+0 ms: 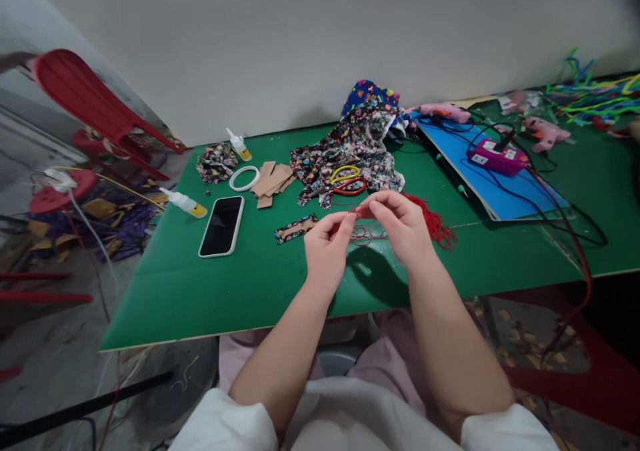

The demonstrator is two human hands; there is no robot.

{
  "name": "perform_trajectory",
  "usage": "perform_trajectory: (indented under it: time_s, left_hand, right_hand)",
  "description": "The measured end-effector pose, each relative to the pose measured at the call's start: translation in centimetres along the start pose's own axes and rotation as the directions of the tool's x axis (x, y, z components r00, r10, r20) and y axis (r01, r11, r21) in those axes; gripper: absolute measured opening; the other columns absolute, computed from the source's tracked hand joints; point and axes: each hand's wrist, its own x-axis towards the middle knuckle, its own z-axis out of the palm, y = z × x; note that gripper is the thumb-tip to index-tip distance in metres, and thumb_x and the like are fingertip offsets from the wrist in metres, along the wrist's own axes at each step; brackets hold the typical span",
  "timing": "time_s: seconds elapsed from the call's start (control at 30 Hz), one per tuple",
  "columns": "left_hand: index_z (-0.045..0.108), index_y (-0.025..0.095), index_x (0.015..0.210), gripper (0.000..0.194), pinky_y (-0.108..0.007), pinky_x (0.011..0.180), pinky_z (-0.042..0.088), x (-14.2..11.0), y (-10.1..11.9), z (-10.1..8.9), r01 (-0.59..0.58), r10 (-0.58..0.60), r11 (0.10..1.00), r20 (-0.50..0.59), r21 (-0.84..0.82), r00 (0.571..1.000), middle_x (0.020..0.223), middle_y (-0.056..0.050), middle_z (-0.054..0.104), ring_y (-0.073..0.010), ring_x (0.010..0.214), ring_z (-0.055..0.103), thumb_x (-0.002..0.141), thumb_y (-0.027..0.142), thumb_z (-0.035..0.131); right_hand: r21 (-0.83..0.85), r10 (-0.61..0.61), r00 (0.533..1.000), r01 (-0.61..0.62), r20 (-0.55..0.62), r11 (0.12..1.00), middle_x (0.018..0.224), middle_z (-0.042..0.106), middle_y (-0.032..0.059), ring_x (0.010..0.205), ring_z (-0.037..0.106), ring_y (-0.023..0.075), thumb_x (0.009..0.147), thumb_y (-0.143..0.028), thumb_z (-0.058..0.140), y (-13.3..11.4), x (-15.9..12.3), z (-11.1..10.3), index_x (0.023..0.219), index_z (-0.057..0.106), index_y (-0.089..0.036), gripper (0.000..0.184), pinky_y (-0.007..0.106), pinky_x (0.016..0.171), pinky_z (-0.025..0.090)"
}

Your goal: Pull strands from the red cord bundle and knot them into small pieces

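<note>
I count my two hands (325, 245) (404, 227), two bottles (186, 204), two glue guns (547, 133), one phone (221, 227), one white ring (245, 189), one purple socket block (493, 159); the red threads (436, 224) lie too tangled for me to count.

A plain white top (350, 414) with loose sleeves (225, 427); pale pink trousers (387, 351) below the near edge of the desk (210, 304).

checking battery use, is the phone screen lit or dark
Dark: the phone lies face up on the green table, its screen plain black.

1 head-worn camera looks forward-down at the hands (326, 245) (404, 227).
</note>
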Motion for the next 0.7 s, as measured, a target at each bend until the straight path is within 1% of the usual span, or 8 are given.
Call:
perform_trajectory:
  time_s: [0.13, 0.27, 0.4, 0.7]
  left_hand:
    - [0.069, 0.018, 0.075, 0.019, -0.019, 0.055, 0.042, -0.02, 0.01, 0.01, 0.0, 0.001, 1.0, 0.022, -0.025, 1.0, 0.062, 0.002, 0.063, -0.0065, 0.054, 0.051, 0.075, 0.037, 0.066]
    - [0.069, 0.018, 0.076, 0.02, -0.02, 0.057, 0.043, 0.0, -0.05, -0.02, 0.006, -0.005, 0.999, 0.018, -0.038, 1.0, 0.065, 0.001, 0.064, -0.0074, 0.057, 0.053, 0.074, 0.038, 0.067]
    - [0.07, 0.017, 0.076, 0.022, -0.022, 0.058, 0.045, 0.04, -0.09, -0.04, 0.005, -0.005, 1.0, 0.009, -0.028, 1.0, 0.066, 0.0, 0.065, -0.0093, 0.059, 0.056, 0.074, 0.039, 0.066]
    - [0.07, 0.017, 0.077, 0.024, -0.022, 0.055, 0.045, 0.12, -0.1, -0.05, 0.012, -0.012, 1.0, -0.008, 0.02, 1.0, 0.066, -0.001, 0.065, -0.0098, 0.058, 0.056, 0.074, 0.041, 0.065]
  right_hand:
    - [-0.041, 0.015, 0.999, -0.013, 0.036, 0.999, 0.077, 0.068, -0.0004, 0.073, 0.065, 0.012, 0.08, -0.027, 0.06, -0.1, -0.08, -0.14, 0.08, 0.065, -0.02, 0.008, 0.025, 0.068, 0.052]
    - [-0.048, 0.011, 0.998, -0.008, 0.056, 0.999, 0.077, 0.069, -0.0006, 0.073, 0.065, 0.0117, 0.078, -0.026, 0.063, -0.2, -0.07, -0.23, 0.08, 0.065, -0.02, 0.006, 0.024, 0.068, 0.053]
    - [-0.056, 0.006, 0.998, -0.002, 0.063, 0.998, 0.077, 0.07, -0.0005, 0.073, 0.065, 0.0115, 0.078, -0.025, 0.063, -0.28, -0.06, -0.33, 0.08, 0.066, -0.02, 0.006, 0.024, 0.068, 0.053]
    - [-0.125, -0.001, 0.998, 0.008, 0.056, 0.992, 0.078, 0.069, 0.0006, 0.073, 0.065, 0.013, 0.077, -0.029, 0.064, -0.12, -0.25, -0.37, 0.081, 0.066, -0.02, 0.01, 0.027, 0.068, 0.053]
